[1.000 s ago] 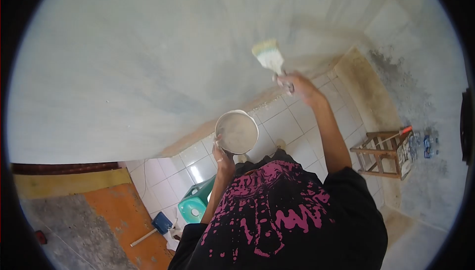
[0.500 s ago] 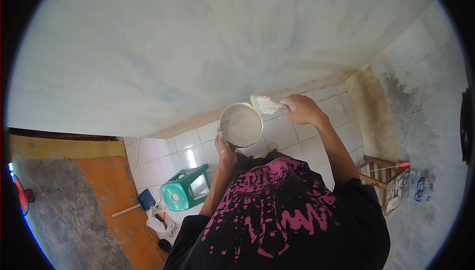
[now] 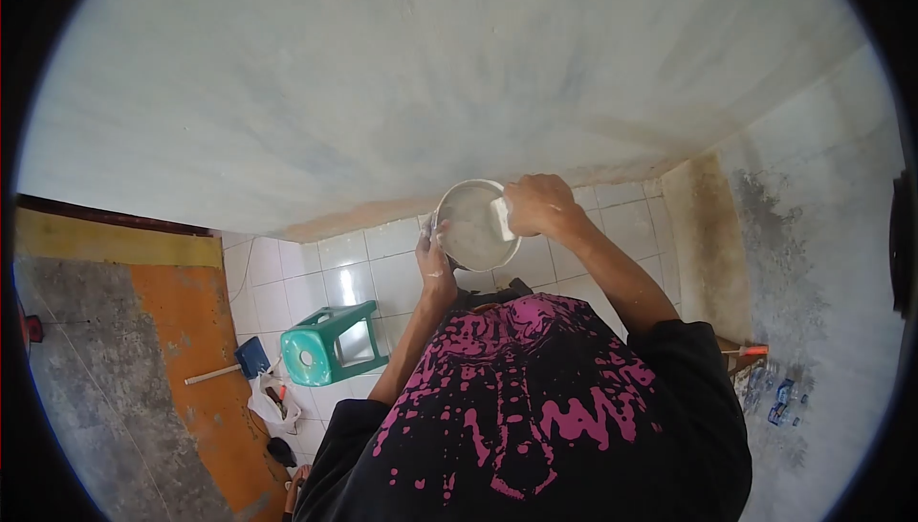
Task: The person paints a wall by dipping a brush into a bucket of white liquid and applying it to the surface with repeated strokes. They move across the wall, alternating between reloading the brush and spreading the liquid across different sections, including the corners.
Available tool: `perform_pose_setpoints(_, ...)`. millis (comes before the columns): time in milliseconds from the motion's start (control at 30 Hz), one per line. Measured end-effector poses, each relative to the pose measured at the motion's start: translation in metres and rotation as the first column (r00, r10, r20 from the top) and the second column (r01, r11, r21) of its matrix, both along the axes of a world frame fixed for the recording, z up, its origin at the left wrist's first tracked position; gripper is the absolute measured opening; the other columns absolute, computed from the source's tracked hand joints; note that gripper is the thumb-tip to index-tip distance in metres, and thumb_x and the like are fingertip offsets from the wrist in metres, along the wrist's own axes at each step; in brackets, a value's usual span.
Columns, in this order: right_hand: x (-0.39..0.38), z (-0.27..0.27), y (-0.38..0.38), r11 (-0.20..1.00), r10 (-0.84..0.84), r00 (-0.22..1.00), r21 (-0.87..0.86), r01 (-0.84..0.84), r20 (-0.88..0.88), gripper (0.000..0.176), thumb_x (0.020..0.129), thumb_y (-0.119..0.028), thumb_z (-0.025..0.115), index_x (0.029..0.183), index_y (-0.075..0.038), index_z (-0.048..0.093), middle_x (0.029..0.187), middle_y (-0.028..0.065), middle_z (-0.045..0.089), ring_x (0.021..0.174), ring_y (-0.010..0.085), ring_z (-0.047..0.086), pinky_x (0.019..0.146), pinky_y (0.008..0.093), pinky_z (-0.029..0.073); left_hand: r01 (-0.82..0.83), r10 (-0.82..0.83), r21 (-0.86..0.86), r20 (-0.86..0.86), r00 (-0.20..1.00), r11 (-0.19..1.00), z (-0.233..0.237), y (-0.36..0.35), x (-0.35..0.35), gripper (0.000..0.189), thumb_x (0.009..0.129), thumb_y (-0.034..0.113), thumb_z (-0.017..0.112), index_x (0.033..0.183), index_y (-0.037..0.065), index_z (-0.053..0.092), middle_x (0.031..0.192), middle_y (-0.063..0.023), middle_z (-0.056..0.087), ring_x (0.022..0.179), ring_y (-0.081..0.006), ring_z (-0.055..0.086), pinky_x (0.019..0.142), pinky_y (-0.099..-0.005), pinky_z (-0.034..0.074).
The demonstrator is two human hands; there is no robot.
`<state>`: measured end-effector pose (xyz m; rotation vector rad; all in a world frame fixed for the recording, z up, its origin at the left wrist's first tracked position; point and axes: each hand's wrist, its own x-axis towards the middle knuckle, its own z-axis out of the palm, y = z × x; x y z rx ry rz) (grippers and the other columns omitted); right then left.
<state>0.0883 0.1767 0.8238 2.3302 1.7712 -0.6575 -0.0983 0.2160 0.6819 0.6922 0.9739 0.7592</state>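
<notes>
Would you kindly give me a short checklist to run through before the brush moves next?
1. Bucket held at its side by the left hand: ok.
2. Brush gripped in the right hand: ok.
3. Brush lifted clear of the bucket: not ok, it is at the opening, on the right side.
4. Bristles fully loaded: cannot tell.
5. Green stool apart from the bucket: ok, off to the left.
</notes>
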Motion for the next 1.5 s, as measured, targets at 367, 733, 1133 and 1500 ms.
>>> perform_pose_setpoints(367,-0.013,-0.018,0.018,0.993,0.102,0.994,0.064,-0.1,-0.039,0.021,0.066,-0.011,0.061,0.081,-0.002,0.072,0.083,0.0209,0.069,0.079,0.0361,0.069,0.07,0.0433,0.055,0.073,-0.04,0.198,-0.165,0.986,0.978,-0.012,0.001,-0.009,0.052,0.089,0.033,0.062,0.132,0.006,0.051,0.12,-0.0107,0.055,0.105,-0.0218,0.054,0.084,-0.0347,0.048)
perform_pose_setpoints(733,0.054,-0.057,-0.013,0.977,0.055,0.929,0.214,0.026,-0.367,0.025,0.078,-0.025,0.064,0.076,0.0,0.069,0.069,0.0161,0.065,0.062,0.029,0.064,0.06,0.0402,0.048,-0.057,0.06,-0.056,0.051,0.997,0.997,-0.036,0.005,0.01,0.043,0.094,0.032,0.057,0.128,0.007,0.051,0.119,-0.0115,0.056,0.1,-0.0254,0.062,0.071,-0.0382,0.058)
perform_pose_setpoints(1133,0.064,-0.167,0.056,0.598,-0.258,0.178,-0.012,0.801,-0.95,0.029,0.093,-0.025,0.051,0.105,-0.001,0.059,0.074,0.0035,0.055,0.057,0.0125,0.048,0.049,0.0294,0.039,-0.149,0.149,-0.006,0.028,0.988,0.989,-0.023,0.002,-0.016,0.051,0.088,0.035,0.063,0.129,0.007,0.05,0.117,-0.0136,0.056,0.097,-0.0282,0.064,0.067,-0.0398,0.06)
perform_pose_setpoints(1500,0.017,0.05,0.08,0.294,-0.025,0.095,0.083,0.952,-0.995,0.022,0.095,-0.025,0.053,0.093,-0.003,0.054,0.07,-0.0001,0.049,0.052,0.0081,0.041,0.044,0.0246,0.034,-0.115,0.136,0.258,-0.065,0.989,0.959,-0.049,0.01,-0.058,0.055,0.09,0.045,0.057,0.129,0.007,0.049,0.126,-0.0121,0.05,0.112,-0.0271,0.055,0.08,-0.0419,0.054)
